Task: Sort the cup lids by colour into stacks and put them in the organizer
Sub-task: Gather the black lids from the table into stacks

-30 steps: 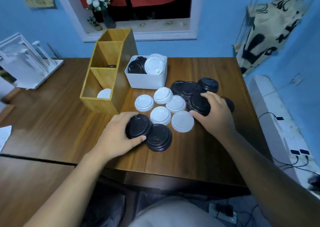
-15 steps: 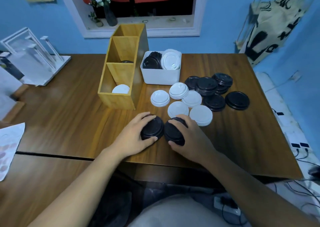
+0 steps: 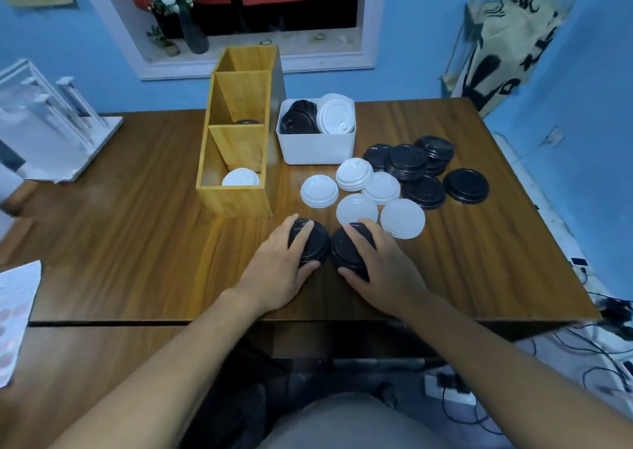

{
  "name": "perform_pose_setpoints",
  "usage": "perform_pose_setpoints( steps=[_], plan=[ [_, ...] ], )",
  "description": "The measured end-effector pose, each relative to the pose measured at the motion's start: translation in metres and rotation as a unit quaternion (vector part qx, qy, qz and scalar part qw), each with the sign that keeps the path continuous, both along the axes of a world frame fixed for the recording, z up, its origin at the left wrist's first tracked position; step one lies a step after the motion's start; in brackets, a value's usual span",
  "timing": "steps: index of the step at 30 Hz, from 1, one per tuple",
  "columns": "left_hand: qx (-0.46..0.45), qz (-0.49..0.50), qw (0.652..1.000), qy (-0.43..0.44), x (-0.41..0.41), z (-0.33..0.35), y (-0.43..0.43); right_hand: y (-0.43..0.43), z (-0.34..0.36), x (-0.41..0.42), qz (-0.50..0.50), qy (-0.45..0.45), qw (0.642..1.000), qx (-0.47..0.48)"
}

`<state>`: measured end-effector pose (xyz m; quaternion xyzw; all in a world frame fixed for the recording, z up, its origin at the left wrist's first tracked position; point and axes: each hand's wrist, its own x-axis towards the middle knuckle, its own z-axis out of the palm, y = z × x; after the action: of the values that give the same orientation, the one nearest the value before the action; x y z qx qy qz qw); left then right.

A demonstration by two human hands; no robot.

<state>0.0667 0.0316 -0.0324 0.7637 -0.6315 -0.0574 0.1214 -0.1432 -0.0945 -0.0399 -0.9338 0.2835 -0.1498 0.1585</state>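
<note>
Gripping adjacent black lid stacks [image 3: 312,248] near the table [image 3: 137,243] edge, left hand [image 3: 278,272] and right hand [image 3: 385,272], fingers [image 3: 302,237] curled.

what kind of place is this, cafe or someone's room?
Probably a private room, not a cafe: a wooden table against a blue wall, a vase of flowers on the window sill, a tote bag hung up, a power strip on the floor.

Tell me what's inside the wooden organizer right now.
In the wooden organizer, the front compartment holds a white lid; the middle one shows the edge of a black lid. The dividers hide how many, and the back compartment's floor.
</note>
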Motion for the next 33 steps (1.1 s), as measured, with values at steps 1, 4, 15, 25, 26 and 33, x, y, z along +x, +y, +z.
perform_pose_setpoints(
  steps=[1, 4, 15, 25, 26, 33],
  plan=[
    [0.001, 0.003, 1.000, 0.001, 0.001, 0.001, 0.000, 0.001, 0.000, 0.002, -0.005, 0.000, 1.000, -0.004],
    [-0.001, 0.022, 1.000, 0.009, 0.006, 0.005, -0.001, 0.005, 0.003, 0.009, -0.026, -0.003, 1.000, -0.004],
    [-0.015, 0.041, 0.998, 0.036, 0.005, 0.045, -0.011, -0.025, 0.026, -0.016, -0.057, -0.077, 0.995, 0.038],
    [0.003, -0.071, 0.997, 0.012, -0.112, 0.062, -0.195, -0.127, 0.005, -0.108, -0.213, -0.029, 0.977, 0.007],
    [0.029, -0.075, 0.997, -0.007, -0.123, 0.058, -0.210, -0.133, 0.002, -0.112, -0.210, -0.020, 0.977, 0.009],
    [0.090, -0.042, 0.986, -0.137, -0.153, 0.033, -0.234, -0.171, -0.004, -0.126, -0.176, 0.007, 0.984, -0.023]
  ],
)
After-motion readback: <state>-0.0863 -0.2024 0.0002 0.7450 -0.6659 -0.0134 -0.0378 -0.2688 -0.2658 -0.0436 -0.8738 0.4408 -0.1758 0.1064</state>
